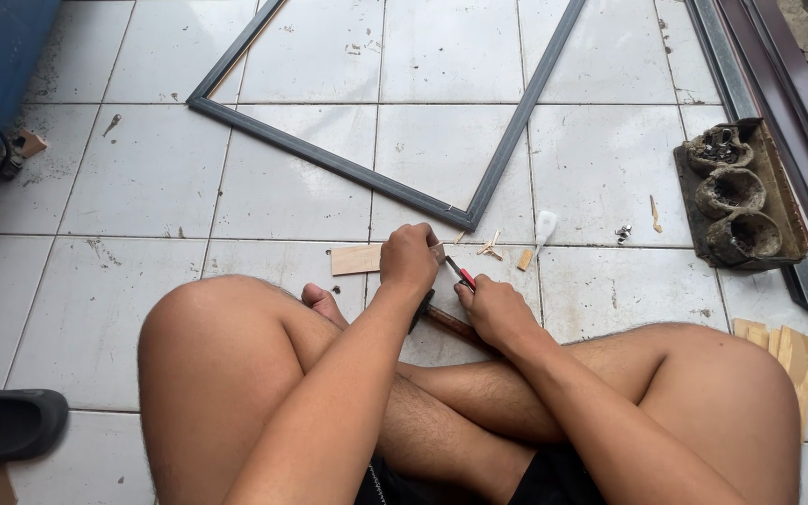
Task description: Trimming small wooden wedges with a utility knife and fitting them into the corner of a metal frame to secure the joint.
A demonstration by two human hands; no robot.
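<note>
Mid-cut at frame centre: left hand (411,257) closed, pinning a wood strip (357,259) to the floor (600,168); right hand (496,309) gripping a red-handled knife (460,273). Next, probably, steady pressure along the strip.

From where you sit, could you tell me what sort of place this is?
Probably an informal floor workshop for frame making: a dark frame lies on the white tiled floor, with wood offcuts and chips nearby.
</note>
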